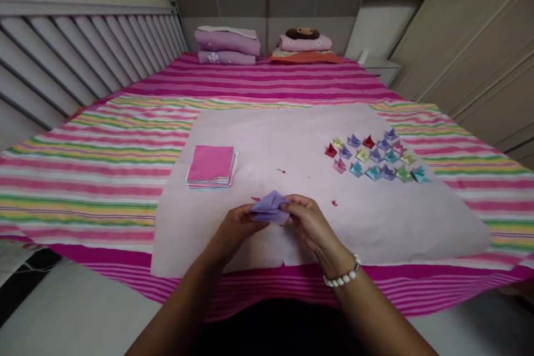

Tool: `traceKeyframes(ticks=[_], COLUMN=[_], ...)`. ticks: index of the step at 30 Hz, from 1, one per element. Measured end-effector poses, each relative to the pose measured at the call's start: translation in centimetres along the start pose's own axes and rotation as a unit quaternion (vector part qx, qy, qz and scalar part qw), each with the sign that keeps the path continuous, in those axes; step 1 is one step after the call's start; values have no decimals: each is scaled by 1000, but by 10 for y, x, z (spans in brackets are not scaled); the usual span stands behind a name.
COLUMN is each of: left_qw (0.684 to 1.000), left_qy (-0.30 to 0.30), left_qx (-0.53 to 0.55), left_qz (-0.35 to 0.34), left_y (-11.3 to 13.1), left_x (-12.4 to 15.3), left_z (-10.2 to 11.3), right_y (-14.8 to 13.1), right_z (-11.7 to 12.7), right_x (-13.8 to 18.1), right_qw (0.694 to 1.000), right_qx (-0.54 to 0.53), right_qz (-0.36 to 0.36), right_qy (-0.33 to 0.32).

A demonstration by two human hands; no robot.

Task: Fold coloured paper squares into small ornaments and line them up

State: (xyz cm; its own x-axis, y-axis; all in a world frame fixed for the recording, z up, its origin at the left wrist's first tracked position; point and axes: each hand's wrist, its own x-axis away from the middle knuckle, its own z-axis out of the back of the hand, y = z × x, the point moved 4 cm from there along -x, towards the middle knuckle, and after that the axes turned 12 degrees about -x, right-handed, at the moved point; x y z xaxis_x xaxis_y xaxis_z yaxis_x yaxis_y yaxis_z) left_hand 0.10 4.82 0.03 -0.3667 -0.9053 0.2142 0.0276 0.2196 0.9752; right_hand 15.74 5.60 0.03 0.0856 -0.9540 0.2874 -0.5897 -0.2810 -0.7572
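Purple folded paper (270, 208) in the narrow grip of left hand (236, 227) and right hand (309, 221)

Looked dim and greyish, showed soft, faint shadows beneath the folded papers (376, 156) on the pale sheet (292, 128), darkened toward the right-hand corners, stretched the left-side railing (92, 9) with wide-angle distortion, and softened fine detail.

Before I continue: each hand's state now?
Left hand: holding the left side of the folded, pointed purple paper.
Right hand: holding the same paper's right side.
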Motion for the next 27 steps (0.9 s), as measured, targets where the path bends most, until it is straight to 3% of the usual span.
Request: traceKeyframes(ticks=[5,8,11,17,21,27], left_qw=[993,988,987,995,993,987], left_qy=[115,154,161,90,119,139], left_qx=[-2,-2,6,44,20,32], left_qz=[34,21,8,-7,-8,-75], left_y=[-5,-6,-5,6,13,23], left_x=[-2,-3,-3,-1,-1,3], left_z=[3,3,0,-9,-3,5], right_y=[-4,1,11,18,19,17], right_z=[-3,-2,-3,-7,-10,-2], right_x=[5,6,7,9,13,12], right_qw=[998,997,994,994,992,994], right_qx=[-13,29,73,82,93,89], right_qz=[13,25,12,25,12,41], right_qy=[-63,-71,-82,-74,-83,-52])
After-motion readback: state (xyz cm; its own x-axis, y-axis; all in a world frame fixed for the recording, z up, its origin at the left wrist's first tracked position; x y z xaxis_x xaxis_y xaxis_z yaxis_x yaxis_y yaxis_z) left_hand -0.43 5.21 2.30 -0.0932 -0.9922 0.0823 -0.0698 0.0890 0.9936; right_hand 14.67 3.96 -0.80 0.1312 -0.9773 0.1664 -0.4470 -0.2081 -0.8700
